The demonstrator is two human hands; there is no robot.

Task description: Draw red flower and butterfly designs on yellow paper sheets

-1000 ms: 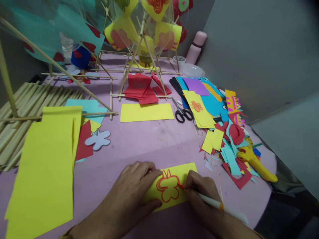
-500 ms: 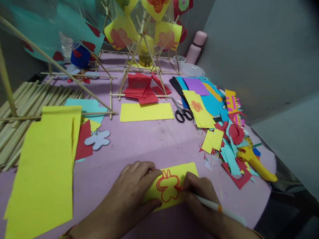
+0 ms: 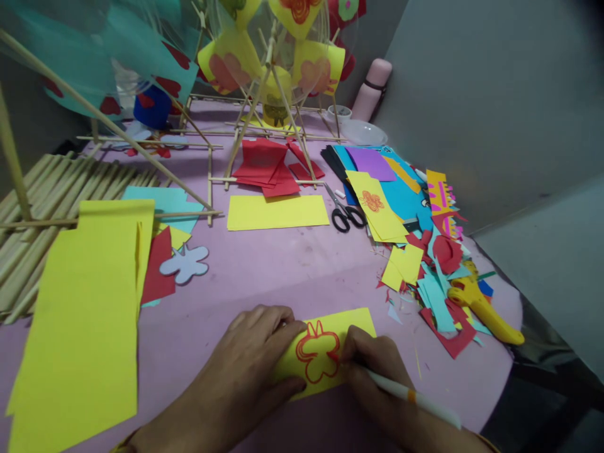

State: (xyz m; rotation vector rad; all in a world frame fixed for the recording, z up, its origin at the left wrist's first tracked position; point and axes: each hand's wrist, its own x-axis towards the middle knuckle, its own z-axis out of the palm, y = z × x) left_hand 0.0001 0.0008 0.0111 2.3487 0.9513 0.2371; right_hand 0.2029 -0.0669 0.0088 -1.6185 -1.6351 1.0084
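A small yellow paper strip (image 3: 352, 322) lies on the pink table (image 3: 292, 270) near its front edge, with a red flower outline (image 3: 317, 357) drawn on it. My left hand (image 3: 257, 362) lies flat on the strip's left part, fingers stretched out, pressing it down. My right hand (image 3: 372, 371) is closed round a white marker pen (image 3: 415, 397) whose red tip touches the flower's right edge.
Black-handled scissors (image 3: 346, 214) lie mid-table beside another yellow strip (image 3: 277, 212). A big yellow sheet (image 3: 85, 314) and bamboo sticks (image 3: 42, 207) fill the left. Paper scraps and a yellow tool (image 3: 481, 305) sit right. A stick frame with paper decorations (image 3: 268, 69) stands behind.
My right hand has slid a little left and up along the flower's right edge, the pen tip following the outline. My left hand has stayed put.
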